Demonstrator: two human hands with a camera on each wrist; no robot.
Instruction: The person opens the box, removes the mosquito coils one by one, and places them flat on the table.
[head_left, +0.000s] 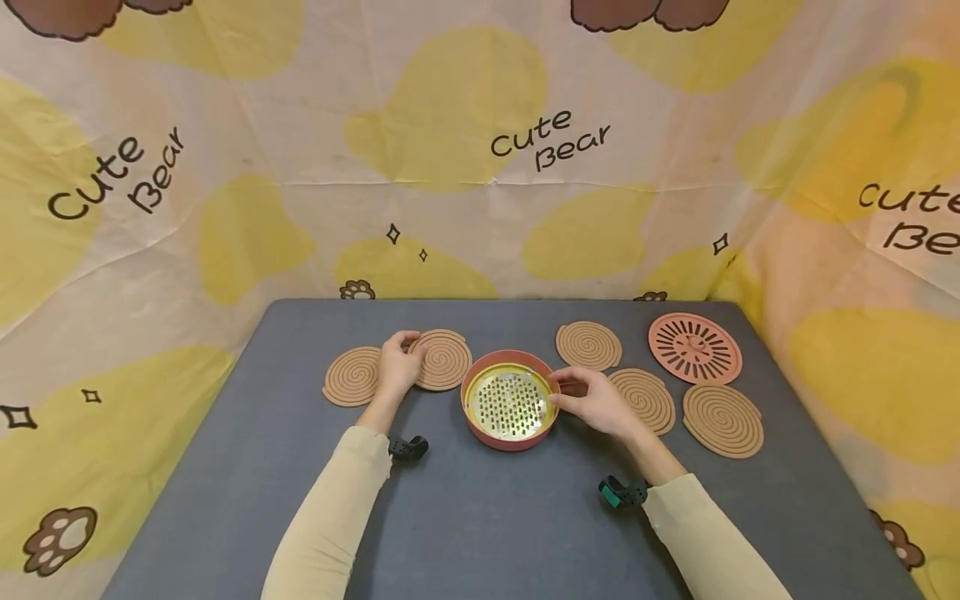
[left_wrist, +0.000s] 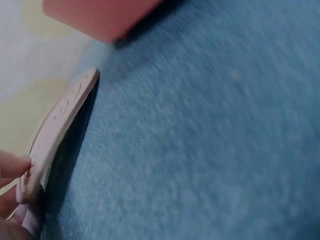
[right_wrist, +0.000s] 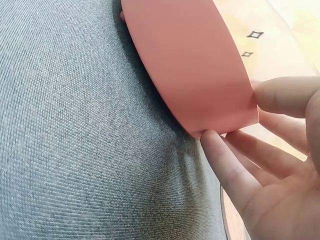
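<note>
A tan mosquito coil (head_left: 444,360) is pinched at its left edge by my left hand (head_left: 399,362). In the left wrist view the coil (left_wrist: 57,122) tilts, with at least part of it raised off the table. Right of it stands a round pink mosquito coil box (head_left: 510,444), with a yellow ring and a perforated metal plate inside. My right hand (head_left: 600,404) grips the right side of this box. The right wrist view has thumb and fingers against the pink wall (right_wrist: 195,65), near its rim and base.
Another coil (head_left: 352,377) lies left of my left hand, partly hidden by it. Three coils lie on the right: one farther back (head_left: 588,345), one behind my right hand (head_left: 647,400), one farther right (head_left: 722,421). A slotted pink lid (head_left: 731,367) lies at the back right of the grey table (head_left: 480,525).
</note>
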